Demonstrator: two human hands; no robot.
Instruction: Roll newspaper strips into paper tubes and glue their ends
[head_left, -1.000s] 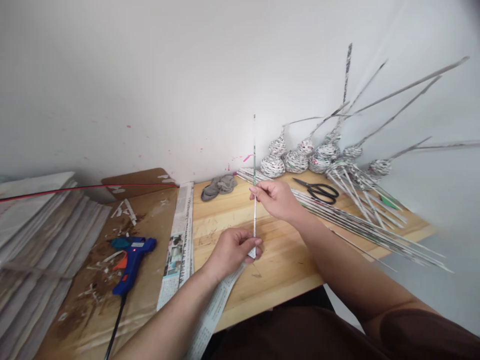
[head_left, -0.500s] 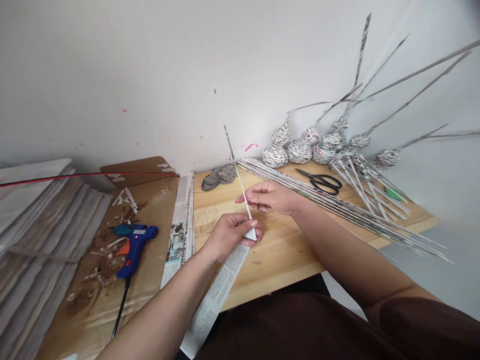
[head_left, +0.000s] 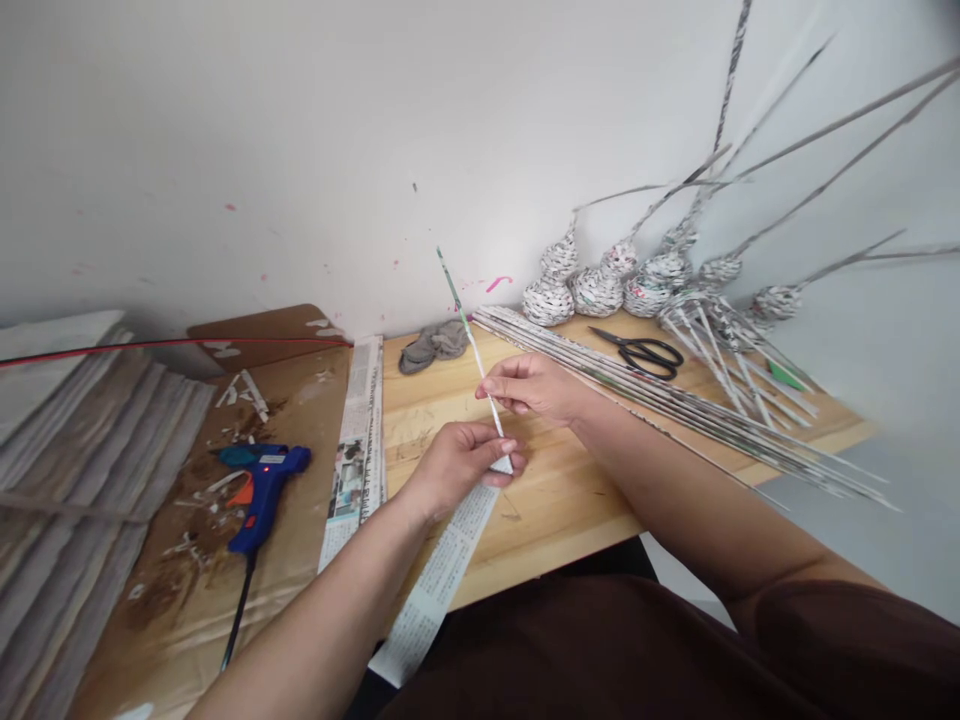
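A newspaper strip (head_left: 442,580) hangs below my left hand (head_left: 463,465), which pinches it where it narrows into a rolled paper stick. Up from that grip the thin paper stick (head_left: 474,350) rises, tilted to the left, its upper part greenish. My right hand (head_left: 529,388) has thumb and fingertips closed on the stick a little above my left hand. Behind the hands, a bundle of finished paper sticks (head_left: 637,390) lies slantwise on the wooden table (head_left: 555,520). More newspaper strips (head_left: 360,440) are stacked left of my hands.
Black scissors (head_left: 645,352) lie beyond the sticks, near several woven paper gourd shapes (head_left: 596,290) with long stems. A crumpled grey cloth (head_left: 433,347) rests by the wall. At left are a blue glue gun (head_left: 262,500), paper scraps and a tall paper stack (head_left: 67,520).
My right hand has closed its fingers onto the stick, where before they were looser beside it. The stick's top leans further left. The view has shifted slightly.
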